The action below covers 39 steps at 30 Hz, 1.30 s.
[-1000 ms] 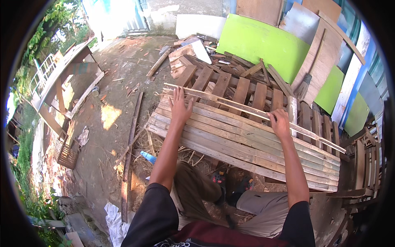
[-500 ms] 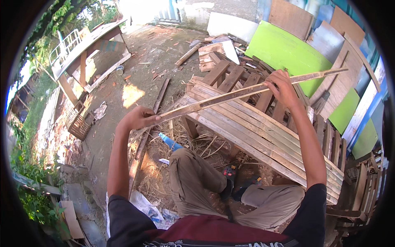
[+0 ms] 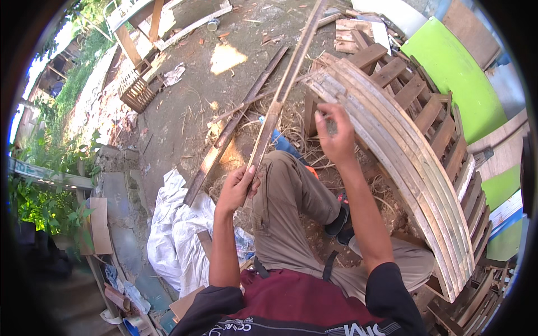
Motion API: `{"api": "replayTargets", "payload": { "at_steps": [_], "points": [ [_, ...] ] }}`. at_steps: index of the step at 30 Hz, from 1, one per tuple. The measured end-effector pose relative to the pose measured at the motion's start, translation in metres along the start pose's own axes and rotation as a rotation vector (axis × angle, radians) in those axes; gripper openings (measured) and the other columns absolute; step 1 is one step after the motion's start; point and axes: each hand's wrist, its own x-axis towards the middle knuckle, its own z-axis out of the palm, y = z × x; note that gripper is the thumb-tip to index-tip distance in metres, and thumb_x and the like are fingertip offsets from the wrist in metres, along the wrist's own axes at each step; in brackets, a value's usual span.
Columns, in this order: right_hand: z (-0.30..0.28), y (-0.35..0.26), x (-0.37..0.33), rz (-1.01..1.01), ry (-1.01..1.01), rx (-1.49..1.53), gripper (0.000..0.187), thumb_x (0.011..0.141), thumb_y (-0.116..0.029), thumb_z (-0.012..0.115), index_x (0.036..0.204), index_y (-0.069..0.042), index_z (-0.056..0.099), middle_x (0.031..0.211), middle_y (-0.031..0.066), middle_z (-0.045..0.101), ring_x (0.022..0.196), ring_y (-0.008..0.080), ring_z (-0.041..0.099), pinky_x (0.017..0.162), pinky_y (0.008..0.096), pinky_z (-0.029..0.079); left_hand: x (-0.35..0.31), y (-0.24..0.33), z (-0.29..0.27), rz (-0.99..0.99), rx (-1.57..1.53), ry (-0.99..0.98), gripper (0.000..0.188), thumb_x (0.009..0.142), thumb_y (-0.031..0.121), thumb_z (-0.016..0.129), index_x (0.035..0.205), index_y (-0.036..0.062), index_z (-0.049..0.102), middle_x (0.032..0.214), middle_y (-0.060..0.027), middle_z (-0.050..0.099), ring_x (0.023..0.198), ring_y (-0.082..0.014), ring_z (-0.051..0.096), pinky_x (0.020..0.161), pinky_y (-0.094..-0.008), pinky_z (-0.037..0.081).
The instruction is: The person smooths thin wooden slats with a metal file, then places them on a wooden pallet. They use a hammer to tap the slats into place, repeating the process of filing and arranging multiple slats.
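A long, narrow split-bamboo strip (image 3: 273,115) slants from beside my knee up past the far edge of the view. My left hand (image 3: 238,189) is closed around its near end, thumb on top. Off to the right of the strip, my right hand (image 3: 336,134) is raised with curled fingers and a gap inside them; it holds nothing. Just beyond that hand lies a low bench of pale bamboo slats (image 3: 403,151). Behind my bent knee, a blue object (image 3: 284,143) with an orange part shows; the rest is hidden.
A dark wooden plank (image 3: 238,126) lies on the ground, with fibre shavings (image 3: 302,120) around. A white sack (image 3: 174,246) lies at my left. Farther off are a slatted crate (image 3: 134,92), wooden pallet slats (image 3: 426,117) and a leaning green board (image 3: 457,78).
My right hand has let go of the bamboo strip. The strip has swung from lying crosswise to pointing away from me, and my left hand has come nearer. The view has shifted left and downward.
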Motion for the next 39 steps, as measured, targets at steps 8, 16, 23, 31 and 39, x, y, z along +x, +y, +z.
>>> {"api": "replayTargets", "payload": {
  "at_steps": [8,16,23,31,39],
  "points": [
    [0.023,0.101,-0.209,0.706,-0.123,-0.027,0.021,0.094,-0.017,0.066,0.105,0.001,0.07,0.097,0.018,0.072,0.088,0.0308,0.072,0.079,0.0401,0.055,-0.029,-0.039,-0.009,0.026,-0.374,0.147,0.04,0.108,0.023,0.05,0.144,0.0087,0.038,0.086,-0.002,0.044,0.068,-0.0104,0.048,0.049,-0.0268,0.049],
    [0.062,0.16,-0.264,0.849,-0.232,-0.269,0.025,0.093,-0.025,0.067,0.098,0.0,0.07,0.093,0.0211,0.074,0.092,0.0385,0.071,0.082,0.046,0.055,-0.031,-0.01,0.004,0.145,-0.224,0.347,0.038,0.11,0.025,0.047,0.142,0.0048,0.042,0.077,0.0014,0.036,0.054,-0.0053,0.036,0.036,-0.0181,0.03],
    [0.084,0.151,-0.33,0.772,-0.477,-0.358,0.03,0.09,-0.027,0.072,0.105,-0.001,0.066,0.111,0.0233,0.068,0.107,0.0419,0.064,0.09,0.0512,0.051,-0.033,-0.042,0.021,0.126,-0.025,0.345,0.035,0.109,0.025,0.048,0.137,0.003,0.05,0.068,0.0046,0.035,0.047,-0.0039,0.032,0.038,-0.0211,0.026],
    [0.147,0.157,-0.323,0.366,-0.712,-0.729,0.049,0.084,-0.021,0.075,0.125,0.002,0.058,0.12,0.0202,0.06,0.118,0.0336,0.059,0.099,0.0461,0.047,-0.056,-0.074,0.024,-0.112,-0.025,0.184,0.022,0.109,0.019,0.048,0.127,0.007,0.051,0.061,0.0062,0.037,0.046,-0.0043,0.032,0.042,-0.0238,0.026],
    [0.137,0.105,-0.259,0.843,-0.989,-0.503,0.046,0.081,-0.033,0.073,0.106,0.006,0.068,0.117,0.027,0.066,0.11,0.0437,0.067,0.096,0.0495,0.054,-0.053,-0.05,-0.007,-0.122,-0.274,0.176,0.041,0.104,0.015,0.052,0.142,0.0012,0.047,0.069,0.0042,0.039,0.048,-0.0044,0.033,0.04,-0.0221,0.025]
  ]
}}
